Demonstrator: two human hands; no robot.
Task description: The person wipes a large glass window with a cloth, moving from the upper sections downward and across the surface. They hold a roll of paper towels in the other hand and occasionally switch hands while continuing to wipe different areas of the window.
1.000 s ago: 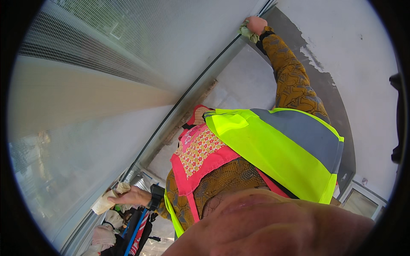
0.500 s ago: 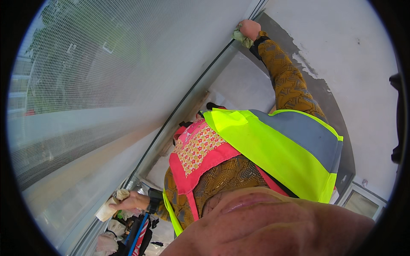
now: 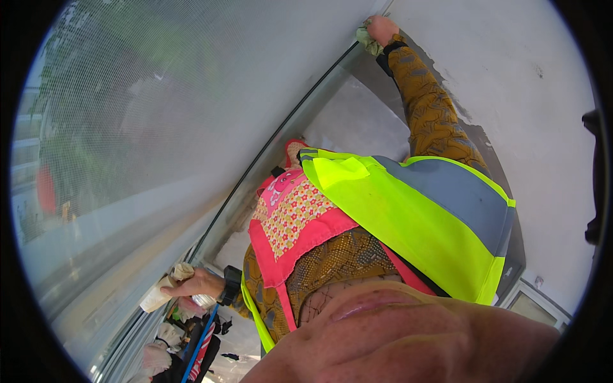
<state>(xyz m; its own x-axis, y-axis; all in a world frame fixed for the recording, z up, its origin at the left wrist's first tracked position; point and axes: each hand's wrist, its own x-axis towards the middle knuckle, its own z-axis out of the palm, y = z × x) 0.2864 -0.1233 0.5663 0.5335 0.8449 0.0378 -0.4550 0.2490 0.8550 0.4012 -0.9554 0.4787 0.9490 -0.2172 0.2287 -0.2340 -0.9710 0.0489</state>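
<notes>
My right hand (image 3: 383, 30) reaches up to the far right corner of the window frame. Its fingers are closed round a crumpled pale green cloth (image 3: 368, 41), which touches the frame at the end of a long black strip (image 3: 281, 126). At the lower left, my left hand (image 3: 196, 284) grips a whitish cylindrical thing (image 3: 157, 295) beside the lower part of the same frame. A crumpled cream piece (image 3: 183, 271) shows at its fingers; whether it is separate from the cylinder I cannot tell. A black band sits on my left wrist.
A large window pane with mesh (image 3: 147, 108) fills the left side. Grey and white wall (image 3: 511, 70) stands at the right. Below my left hand are a blue pole (image 3: 203, 345), pale gloves or cloths (image 3: 158, 357) and dark items. A small white-framed opening (image 3: 536, 306) lies lower right.
My right hand and the green cloth have shifted slightly up and to the right. My left hand sits a little higher in view, still gripping the whitish cylinder. The outside view through the pane differs.
</notes>
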